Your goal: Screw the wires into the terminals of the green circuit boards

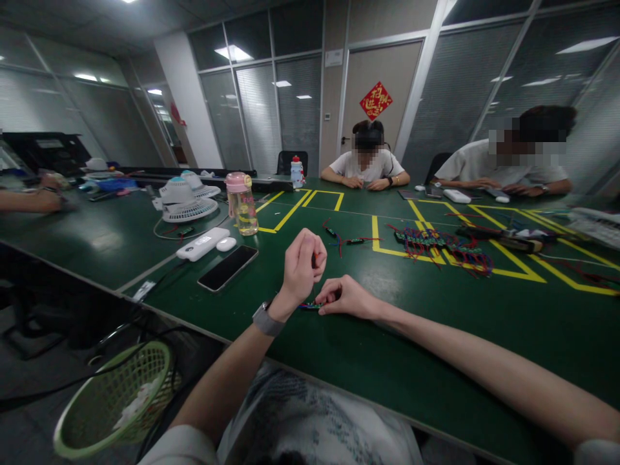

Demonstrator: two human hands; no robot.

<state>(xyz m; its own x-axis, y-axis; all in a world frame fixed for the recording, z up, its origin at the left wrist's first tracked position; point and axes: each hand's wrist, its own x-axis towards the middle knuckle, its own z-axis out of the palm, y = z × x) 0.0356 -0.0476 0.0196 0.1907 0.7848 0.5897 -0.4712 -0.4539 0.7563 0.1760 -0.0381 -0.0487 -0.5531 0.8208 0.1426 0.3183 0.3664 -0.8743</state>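
My left hand [301,265] is raised above the green table [368,349] with its fingers curled and pinched on a thin red wire [314,259]. A watch sits on that wrist. My right hand [345,297] lies low on the table, fingers pressed together on a small dark circuit piece [310,306] with coloured wires. The two hands are close together, the left just above and left of the right. A pile of similar red and blue wired pieces [443,248] lies further back on the right.
A black phone [227,268], a white power bank [202,244], a pink-capped bottle [241,203] and white fans [181,200] stand to the left. Two people sit across the table; another person's arm [29,200] rests at far left. A green basket [116,397] sits below the near edge.
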